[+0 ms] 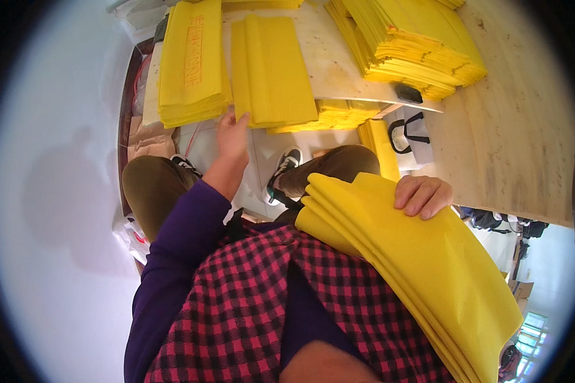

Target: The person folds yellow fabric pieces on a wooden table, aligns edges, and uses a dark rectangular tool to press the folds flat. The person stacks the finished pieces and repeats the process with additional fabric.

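My left hand (232, 139) is closed at the near left corner of a flat yellow fabric piece (271, 70), its fingertips pinching the edge. Just left of it lies a neat stack of yellow fabric pieces (195, 60), the top one printed in red. Over my right thigh and forearm area drapes a bundle of folded yellow fabric (421, 255), several layers thick. My right hand (424, 196) grips this bundle at its far edge, fingers on top and thumb hidden underneath.
Tall piles of yellow fabric (415, 45) stand on the wooden table (517, 127) at the far right, beside a small black block (409, 94). Below the tabletop are more yellow pieces (345, 116) and a white bag with black handles (412, 137). Brown paper (150, 139) lies at left.
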`<control>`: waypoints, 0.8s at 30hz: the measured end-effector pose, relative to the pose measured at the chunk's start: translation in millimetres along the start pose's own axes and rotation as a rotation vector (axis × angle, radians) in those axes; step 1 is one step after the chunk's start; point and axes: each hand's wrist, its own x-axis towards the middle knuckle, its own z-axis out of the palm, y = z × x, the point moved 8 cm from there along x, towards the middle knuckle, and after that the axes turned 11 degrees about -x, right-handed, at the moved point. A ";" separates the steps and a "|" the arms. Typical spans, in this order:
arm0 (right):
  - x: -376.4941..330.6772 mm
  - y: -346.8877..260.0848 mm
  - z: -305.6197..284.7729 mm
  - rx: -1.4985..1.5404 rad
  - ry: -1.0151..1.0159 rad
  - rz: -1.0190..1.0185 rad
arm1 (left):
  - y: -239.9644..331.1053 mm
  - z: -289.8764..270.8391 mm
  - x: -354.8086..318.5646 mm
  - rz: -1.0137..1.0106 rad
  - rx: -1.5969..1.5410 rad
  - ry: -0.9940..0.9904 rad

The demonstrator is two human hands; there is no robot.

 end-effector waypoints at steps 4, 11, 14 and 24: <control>-0.9 4.9 -2.9 -0.001 0.003 0.011 | 26.3 10.6 -7.3 0.406 0.264 0.095; -2.3 13.9 -9.1 0.010 -0.023 0.044 | 57.5 41.6 -35.4 0.928 0.683 -0.036; -3.3 19.7 -10.2 0.036 -0.109 0.100 | 56.1 50.8 -40.4 0.954 0.731 -0.147; 13.7 48.8 -7.0 0.200 -0.223 0.138 | 48.0 65.8 -46.1 1.045 1.017 -0.488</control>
